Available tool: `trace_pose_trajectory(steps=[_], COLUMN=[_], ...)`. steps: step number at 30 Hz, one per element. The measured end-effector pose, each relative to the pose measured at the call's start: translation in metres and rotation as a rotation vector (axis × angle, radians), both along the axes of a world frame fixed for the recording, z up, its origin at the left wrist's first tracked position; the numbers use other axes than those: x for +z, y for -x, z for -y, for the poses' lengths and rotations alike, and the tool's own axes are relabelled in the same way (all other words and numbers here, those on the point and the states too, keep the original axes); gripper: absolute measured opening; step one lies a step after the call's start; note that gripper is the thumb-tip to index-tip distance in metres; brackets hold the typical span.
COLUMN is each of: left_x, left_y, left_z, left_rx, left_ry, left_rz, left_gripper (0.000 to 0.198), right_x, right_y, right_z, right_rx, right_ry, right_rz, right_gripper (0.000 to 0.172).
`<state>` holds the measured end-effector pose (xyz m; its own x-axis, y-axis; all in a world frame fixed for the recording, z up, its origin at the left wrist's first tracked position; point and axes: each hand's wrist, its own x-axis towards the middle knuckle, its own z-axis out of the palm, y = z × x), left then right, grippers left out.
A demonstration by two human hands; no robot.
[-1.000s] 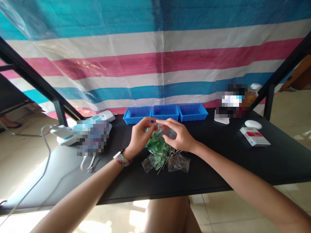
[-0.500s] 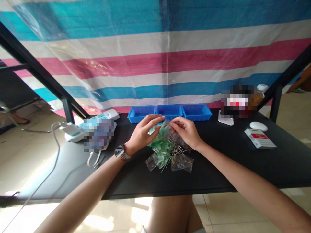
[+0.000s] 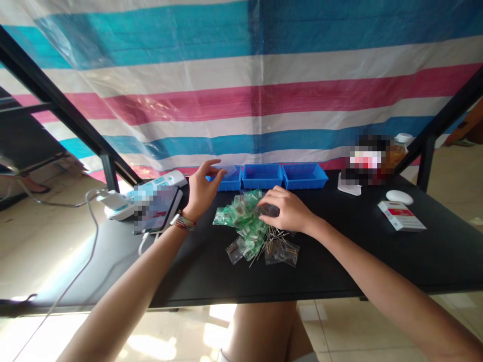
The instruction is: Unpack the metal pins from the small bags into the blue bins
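Note:
My left hand [image 3: 204, 188] is raised by the left blue bin [image 3: 231, 185], pinching a small clear plastic bag [image 3: 227, 170] over it. Whether anything is inside that bag I cannot make out. My right hand [image 3: 289, 208] reaches into the pile from the right, thumb and fingers apart around a clear bag there. Green-tinted packets [image 3: 241, 211] with small metal pieces make up most of the pile. Loose metal pins [image 3: 277, 234] and clear bags with brass-coloured pieces [image 3: 289, 251] lie along its near side.
A middle bin [image 3: 262, 176] and a right bin [image 3: 305, 177] stand against the striped sheet. On the left are a power strip [image 3: 175, 178], a propped device [image 3: 158, 208] and a cable. A small box [image 3: 403, 216], white mouse [image 3: 399, 197] and bottle [image 3: 402, 146] stand right.
My left hand has moved left and away from the pile, carrying a clear bag to the left bin. My right hand has come slightly down onto the pile, its fingers spreading.

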<state>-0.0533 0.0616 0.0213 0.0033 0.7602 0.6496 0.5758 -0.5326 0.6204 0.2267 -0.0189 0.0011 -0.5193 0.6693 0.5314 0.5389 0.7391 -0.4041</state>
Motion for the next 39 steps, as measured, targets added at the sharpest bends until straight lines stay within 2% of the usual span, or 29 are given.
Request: trace_pose_trajectory(steps=[2,5,8,11,14,16,18,21,23,26,28,30,33,35,37,39], left_x=[-0.001,-0.006,-0.012,-0.012,-0.008,-0.007,-0.008,-0.013,-0.015,-0.016,-0.016,-0.016,-0.016,-0.015,-0.014,-0.012], left_y=[0.014,0.029,0.033,0.027,0.013,0.002,-0.008,-0.018,-0.021,-0.025,-0.029,-0.031,-0.034,-0.036,-0.037,-0.038], left_z=[-0.014,-0.023,-0.016,0.0,0.019,0.03,0.04,0.051,0.056,0.06,0.061,0.062,0.063,0.064,0.066,0.067], left_rx=[0.066,0.085,0.109,0.104,-0.094,-0.277,-0.398,-0.48,-0.493,-0.448,-0.42,-0.427,-0.465,-0.497,-0.55,-0.618], left_ry=[0.015,-0.001,-0.111,-0.22,-0.306,-0.358,-0.419,-0.469,-0.475,-0.424,-0.325,-0.184,0.043,0.176,0.276,0.336], left_rz=[-0.013,-0.176,-0.35,-0.405,-0.441,-0.507,-0.587,-0.622,-0.567,-0.387,-0.231,-0.093,0.049,0.12,0.192,0.247], left_gripper=[0.042,0.042,0.038,0.039,0.047,0.048,0.043,0.035,0.031,0.021,0.014,0.015,0.023,0.027,0.036,0.056], right_x=[-0.003,-0.007,-0.007,-0.006,-0.005,-0.005,-0.006,-0.006,-0.005,-0.004,-0.005,-0.005,-0.007,-0.007,-0.005,-0.004], right_y=[0.0,0.002,0.003,0.003,0.005,0.008,0.012,0.018,0.02,0.018,0.017,0.015,0.013,0.011,0.011,0.011], right_z=[-0.001,-0.003,-0.004,-0.004,-0.004,-0.004,-0.002,0.002,0.004,0.007,0.009,0.01,0.013,0.014,0.016,0.017], right_rx=[0.02,0.053,0.069,0.024,-0.028,-0.015,0.027,0.071,0.074,0.051,0.032,0.018,0.003,-0.013,-0.034,-0.041], right_ry=[-0.03,-0.054,-0.082,-0.023,0.243,0.46,0.625,0.765,0.792,0.689,0.524,0.305,-0.032,-0.195,-0.28,-0.289], right_rz=[0.067,0.058,0.011,-0.136,-0.422,-0.605,-0.722,-0.798,-0.802,-0.754,-0.713,-0.638,-0.396,-0.23,-0.149,-0.157], right_gripper=[0.016,0.007,0.016,0.018,0.018,0.029,0.04,0.047,0.047,0.037,0.028,0.035,0.05,0.05,0.042,0.032])
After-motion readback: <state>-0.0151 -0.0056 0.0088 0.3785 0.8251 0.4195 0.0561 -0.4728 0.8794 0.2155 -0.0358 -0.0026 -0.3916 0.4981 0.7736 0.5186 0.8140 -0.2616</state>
